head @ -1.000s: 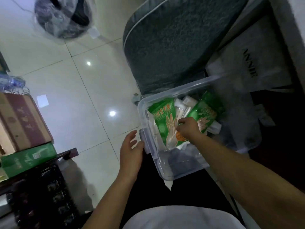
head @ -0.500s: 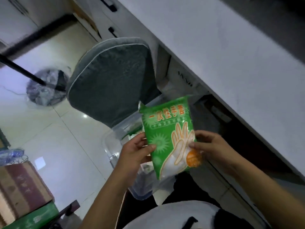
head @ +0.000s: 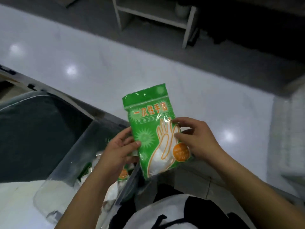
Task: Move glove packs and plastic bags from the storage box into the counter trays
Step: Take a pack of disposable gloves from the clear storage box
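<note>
**Glove pack held up in both hands above the storage box**

Head view. A green glove pack [head: 156, 129] is held upright in front of the white counter [head: 99, 63], above and just to the right of the clear storage box [head: 79, 156]. The left hand [head: 118, 151] is closed on the pack's left edge, thumb on the printed face and fingers behind. The right hand [head: 196, 138] is closed on the right edge, fingertips [head: 177, 135] pressed onto the printed glove outline.

The pack is judged to be light and soft: thin glossy film around folded gloves, puffed and white at the lower end, flat at the sealed header on top. The film is likely to be slippery and to crumple, so a pinch across the filled body, as now, should serve better than a hold on the smooth header. Breakage is not a concern; a one-handed carry seems feasible.

Below the pack, inside the box, more green and white packaging [head: 123, 174] is glimpsed, but it is covered by the left forearm and blurred by the box wall, so neither count nor kind can be made out. The counter trays cannot be identified with certainty; a pale ribbed shape [head: 290, 129] at the right of the pack is cut off by the frame edge. The background beyond the counter is dark and smeared by motion.
</note>
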Demonstrator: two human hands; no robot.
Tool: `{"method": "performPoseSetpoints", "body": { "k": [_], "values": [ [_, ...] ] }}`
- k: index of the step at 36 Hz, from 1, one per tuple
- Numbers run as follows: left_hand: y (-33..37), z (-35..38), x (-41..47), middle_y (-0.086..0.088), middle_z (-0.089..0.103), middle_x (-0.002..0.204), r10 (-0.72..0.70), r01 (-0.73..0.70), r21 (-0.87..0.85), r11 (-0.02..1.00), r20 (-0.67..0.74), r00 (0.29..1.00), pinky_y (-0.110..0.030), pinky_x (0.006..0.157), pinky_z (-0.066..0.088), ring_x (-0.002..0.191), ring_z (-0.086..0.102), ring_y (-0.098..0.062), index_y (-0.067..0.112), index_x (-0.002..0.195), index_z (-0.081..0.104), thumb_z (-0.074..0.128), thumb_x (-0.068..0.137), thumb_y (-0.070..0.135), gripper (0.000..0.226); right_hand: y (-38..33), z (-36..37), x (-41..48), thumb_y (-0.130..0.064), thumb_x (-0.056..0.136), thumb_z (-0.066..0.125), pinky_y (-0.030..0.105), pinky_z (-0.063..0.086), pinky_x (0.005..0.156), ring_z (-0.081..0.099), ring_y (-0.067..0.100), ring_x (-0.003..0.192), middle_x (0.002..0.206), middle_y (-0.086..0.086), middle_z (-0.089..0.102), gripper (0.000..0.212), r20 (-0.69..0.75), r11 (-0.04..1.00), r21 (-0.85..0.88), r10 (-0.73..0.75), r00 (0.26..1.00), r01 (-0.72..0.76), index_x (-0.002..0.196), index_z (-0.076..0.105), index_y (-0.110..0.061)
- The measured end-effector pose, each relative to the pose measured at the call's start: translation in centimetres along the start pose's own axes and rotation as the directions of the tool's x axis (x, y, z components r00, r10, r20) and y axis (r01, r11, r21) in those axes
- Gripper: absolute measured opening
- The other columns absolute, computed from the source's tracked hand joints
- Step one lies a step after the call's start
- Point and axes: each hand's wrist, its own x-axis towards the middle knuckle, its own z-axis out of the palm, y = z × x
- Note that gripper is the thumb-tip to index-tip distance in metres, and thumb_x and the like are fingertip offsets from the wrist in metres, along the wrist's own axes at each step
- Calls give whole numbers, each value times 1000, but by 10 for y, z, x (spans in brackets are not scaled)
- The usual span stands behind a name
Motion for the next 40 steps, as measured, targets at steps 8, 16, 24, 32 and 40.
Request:
{"method": "performPoseSetpoints", "body": {
  "k": [8,16,24,32,40],
  "values": [
    [31,116,75,-18,66,119,53,-85,196,977,165,985,-34,59,58,91,70,-22,18,136,55,64,88,-4,54,22,-89,2,-21,75,76,43,56,84,64,18,96,115,0,65,51,-290,973,-224,-13,957,-55,122,64,-35],
    [-5,165,127,-7,25,161,209,-396,843,364,340,917,-37,118,26,146,28,-24,28,155,23,66,88,24,80,80,-108,29,-61,78,57,48,27,112,20,31,144,161,5,19,80,-194,750,-642,44,980,-161,148,27,-37],
    [-27,158,131,-8,28,160,218,-451,885,119,419,881,-45,119,24,148,21,-29,28,155,23,56,92,43,73,96,-109,27,-60,87,50,46,16,115,10,29,149,163,4,14,77,-160,720,-685,-4,987,-108,152,16,-36],
    [8,112,88,0,17,165,183,-324,923,209,289,940,-43,122,16,151,14,-21,38,155,20,56,92,52,74,49,-100,15,-56,87,54,47,20,116,17,24,148,161,-1,24,68,-107,764,-644,-151,983,47,148,32,-35],
    [-30,-18,3,8,41,150,238,29,722,691,-265,934,-32,112,33,139,37,-12,33,148,37,68,89,35,67,13,4,-5,-41,85,60,32,27,113,40,21,136,144,1,49,56,189,752,-461,-435,880,471,137,52,-22]
  ]
}}
